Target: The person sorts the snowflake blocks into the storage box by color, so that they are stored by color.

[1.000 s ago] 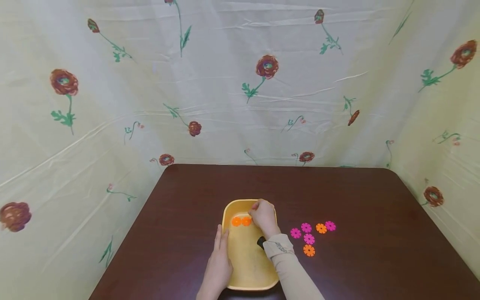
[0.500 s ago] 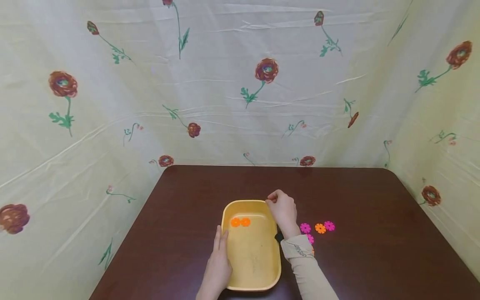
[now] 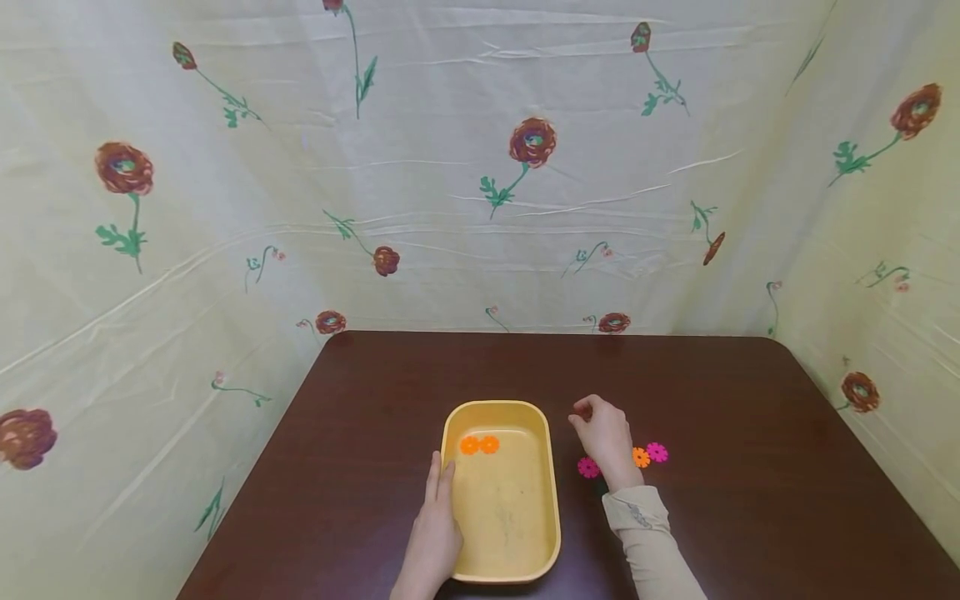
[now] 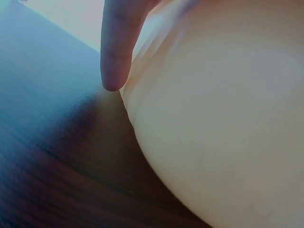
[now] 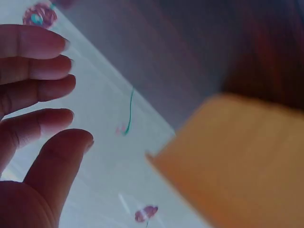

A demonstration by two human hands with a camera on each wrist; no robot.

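Left hand [image 3: 433, 533] is lying flat, fingers straight, against the smooth yellow plastic tub [image 3: 501, 565]; right hand [image 3: 606, 439] is hovering right of it, fingers loosely spread, empty, over toothed plastic discs [image 3: 588, 467].

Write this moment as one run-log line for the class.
left hand: rests flat against yellow plastic tub | right hand: empty, above pink and orange flower-shaped discs | in tub: two orange discs

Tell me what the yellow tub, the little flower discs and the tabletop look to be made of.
Yellow tub: probably moulded plastic, matte, with rounded corners, a rolled rim and faint scuffs inside.
Flower discs: likely hard plastic, in flat, saturated orange and pink, with notched edges.
Tabletop: dark brown wood or wood-look laminate with a slight sheen; faint grain shows in the left wrist view, but which of the two is unclear.
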